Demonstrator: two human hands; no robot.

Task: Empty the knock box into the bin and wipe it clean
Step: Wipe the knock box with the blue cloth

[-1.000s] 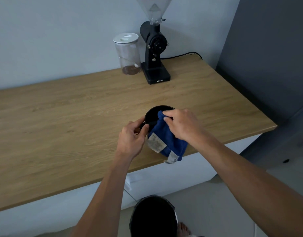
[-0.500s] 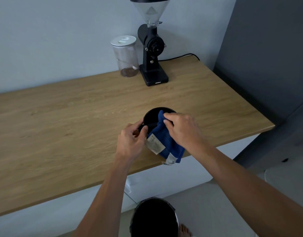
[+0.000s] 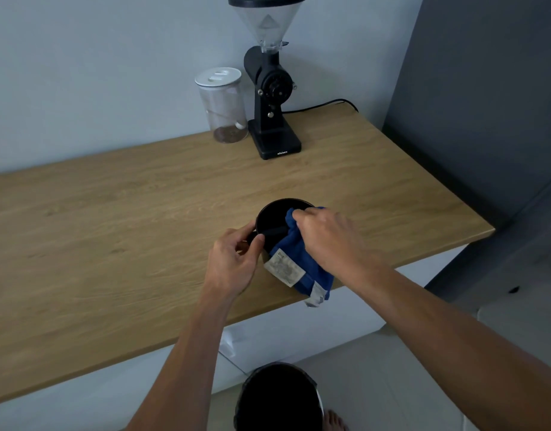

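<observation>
The black round knock box (image 3: 272, 214) stands upright on the wooden counter (image 3: 112, 244) near its front edge. My left hand (image 3: 232, 265) grips its left wall and rim. My right hand (image 3: 327, 237) holds a blue cloth (image 3: 302, 265) and presses part of it into the box's opening at the right side. The rest of the cloth drapes over the near rim, and a white label shows on it. The black bin (image 3: 280, 399) stands on the floor below the counter edge.
A black coffee grinder (image 3: 271, 85) with a clear hopper stands at the back of the counter, its cable running right. A clear jar (image 3: 222, 107) with a white lid is beside it on the left. A dark grey wall (image 3: 485, 88) bounds the right.
My right hand has pushed the cloth a little further right and back inside the box. My left hand keeps its hold on the box. The view has shifted slightly.
</observation>
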